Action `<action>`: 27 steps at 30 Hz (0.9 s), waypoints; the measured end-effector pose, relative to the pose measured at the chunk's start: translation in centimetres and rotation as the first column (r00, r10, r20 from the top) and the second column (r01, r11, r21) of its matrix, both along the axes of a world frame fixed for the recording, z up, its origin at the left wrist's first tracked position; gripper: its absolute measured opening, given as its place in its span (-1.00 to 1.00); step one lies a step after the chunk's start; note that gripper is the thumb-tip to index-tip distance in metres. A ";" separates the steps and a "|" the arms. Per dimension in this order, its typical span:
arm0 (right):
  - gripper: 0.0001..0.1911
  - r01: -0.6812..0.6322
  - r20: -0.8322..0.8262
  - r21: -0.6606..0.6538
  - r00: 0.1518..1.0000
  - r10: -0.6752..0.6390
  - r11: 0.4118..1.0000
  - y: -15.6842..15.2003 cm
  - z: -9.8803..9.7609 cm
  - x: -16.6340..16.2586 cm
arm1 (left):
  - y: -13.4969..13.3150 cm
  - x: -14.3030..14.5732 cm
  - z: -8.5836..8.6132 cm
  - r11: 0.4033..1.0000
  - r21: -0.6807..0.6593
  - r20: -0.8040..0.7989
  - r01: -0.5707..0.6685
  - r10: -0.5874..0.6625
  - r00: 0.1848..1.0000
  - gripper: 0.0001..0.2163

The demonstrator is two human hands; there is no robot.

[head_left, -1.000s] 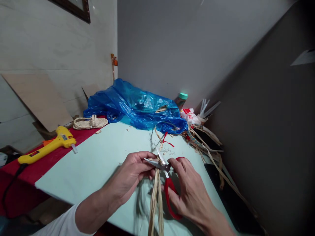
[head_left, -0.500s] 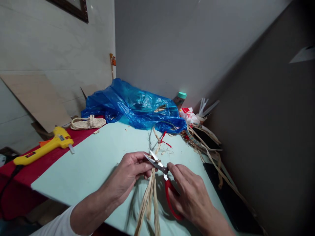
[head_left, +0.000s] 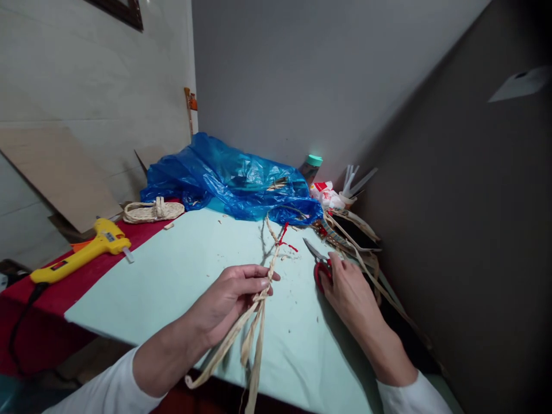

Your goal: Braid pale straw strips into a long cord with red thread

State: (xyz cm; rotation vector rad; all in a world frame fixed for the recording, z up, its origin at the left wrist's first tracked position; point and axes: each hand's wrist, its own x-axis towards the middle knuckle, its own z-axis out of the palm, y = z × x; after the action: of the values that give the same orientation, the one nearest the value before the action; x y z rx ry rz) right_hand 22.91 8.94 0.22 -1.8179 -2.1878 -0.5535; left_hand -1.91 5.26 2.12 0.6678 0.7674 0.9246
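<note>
Far left: yellow glue gun on red cloth. Woven sandal-like piece beyond, near the blue plastic. Left hand: thumb and fingers pinching a pale braid over the tabletop; loose strands hang on the near side, red tie farther along. Rightward, well apart: red-handled scissors, tip pointing away and left, gripped by the right hand.

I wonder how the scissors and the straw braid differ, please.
The scissors are grey and red; the straw braid is pale tan. The right hand touches the scissors; the left hand pinches the straw braid. The scissors look rigid; the straw braid's lower strands hang loose. Each is touched by one hand.
</note>
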 end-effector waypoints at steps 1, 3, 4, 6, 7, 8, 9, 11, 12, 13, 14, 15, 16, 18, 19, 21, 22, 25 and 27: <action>-0.82 -0.021 -0.030 0.013 0.999 0.022 1.000 -0.1 0.1 -0.2 | -0.1 -0.1 -0.2 1.000 0.007 -0.026 0.014 -0.014 1.000 -0.86; -0.83 -0.087 -0.168 0.029 0.982 0.091 0.996 -0.6 0.6 -1.1 | -0.2 -0.2 -0.6 0.999 0.027 -0.072 0.033 -0.031 0.997 -0.89; -0.82 -0.133 -0.280 0.007 0.951 0.130 0.991 -1.1 1.0 -1.8 | -0.2 -0.3 -0.8 0.999 0.039 -0.084 0.038 -0.035 0.996 -0.89; -0.77 -0.274 -0.579 -0.129 0.801 0.152 0.953 -2.1 1.9 -3.6 | -0.3 -0.4 -0.9 0.996 0.073 -0.087 0.051 -0.044 0.995 -0.89; -0.75 -0.385 -0.727 -0.218 0.677 0.114 0.897 -2.6 2.2 -4.5 | -0.3 -0.4 -1.0 0.994 0.089 -0.087 0.061 -0.053 0.995 -0.89; -0.74 -0.502 -0.847 -0.258 0.528 0.056 0.825 -3.0 2.4 -5.5 | -0.3 -0.4 -1.0 0.993 0.099 -0.090 0.069 -0.060 0.994 -0.89; -0.73 -0.595 -0.923 -0.264 0.385 -0.019 0.759 -3.4 2.4 -6.4 | -0.3 -0.4 -0.9 0.992 0.104 -0.097 0.076 -0.066 0.993 -0.89; -0.72 -0.700 -0.977 -0.213 0.135 -0.167 0.682 -3.8 2.2 -7.7 | -0.4 -0.4 -0.8 0.990 0.112 -0.125 0.091 -0.077 0.989 -0.86; -0.73 -0.720 -0.972 -0.189 0.043 -0.230 0.668 -3.9 2.0 -8.2 | -0.5 -0.3 -0.8 0.988 0.119 -0.148 0.103 -0.085 0.985 -0.84; -0.73 -0.729 -0.957 -0.172 -0.035 -0.286 0.663 -3.9 1.8 -8.6 | -0.6 -0.3 -0.7 0.985 0.126 -0.173 0.119 -0.096 0.980 -0.82; -0.73 -0.736 -0.936 -0.162 -0.096 -0.339 0.657 -3.9 1.7 -8.8 | -0.8 -0.2 -0.6 0.981 0.132 -0.201 0.139 -0.111 0.973 -0.80; -0.74 -0.742 -0.912 -0.156 -0.146 -0.385 0.652 -3.8 1.5 -8.9 | -1.1 -0.2 -0.5 0.977 0.134 -0.233 0.164 -0.130 0.964 -0.78; -0.74 -0.746 -0.889 -0.151 -0.185 -0.419 0.649 -3.8 1.4 -8.8 | -1.4 -0.3 -0.4 0.973 0.127 -0.273 0.195 -0.154 0.950 -0.78; -0.75 -0.752 -0.861 -0.141 -0.228 -0.454 0.644 -3.6 1.3 -8.6 | -2.2 -0.6 0.2 0.936 0.123 -0.373 0.330 -0.265 0.889 -0.81; -0.75 -0.756 -0.856 -0.137 -0.235 -0.460 0.640 -3.5 1.2 -8.5 | -2.5 -0.8 0.6 0.894 0.133 -0.434 0.427 -0.335 0.836 -0.84; -0.76 -0.772 -0.858 -0.126 -0.230 -0.460 0.623 -3.4 1.1 -8.1 | -2.9 -1.6 1.6 0.794 0.184 -0.569 0.579 -0.394 0.722 -0.90; -0.76 -0.783 -0.861 -0.122 -0.223 -0.458 0.610 -3.4 1.0 -7.9 | -2.9 -2.0 2.1 0.764 0.228 -0.632 0.603 -0.355 0.689 -0.91; -0.75 -0.805 -0.881 -0.109 -0.193 -0.433 0.583 -3.4 1.0 -7.6 | -2.0 -2.8 3.0 0.820 0.419 -0.693 0.389 0.011 0.721 -0.89; -0.74 -0.801 -0.899 -0.107 -0.176 -0.401 0.590 -3.4 0.9 -7.6 | -1.1 -2.7 2.8 0.842 0.465 -0.666 0.274 0.128 0.735 -0.84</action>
State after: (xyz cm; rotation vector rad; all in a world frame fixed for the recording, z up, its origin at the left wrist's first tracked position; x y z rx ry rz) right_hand 15.31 5.54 1.17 -0.8822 -1.2260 1.7587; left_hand -4.57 4.13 4.89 1.5973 1.1248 0.8123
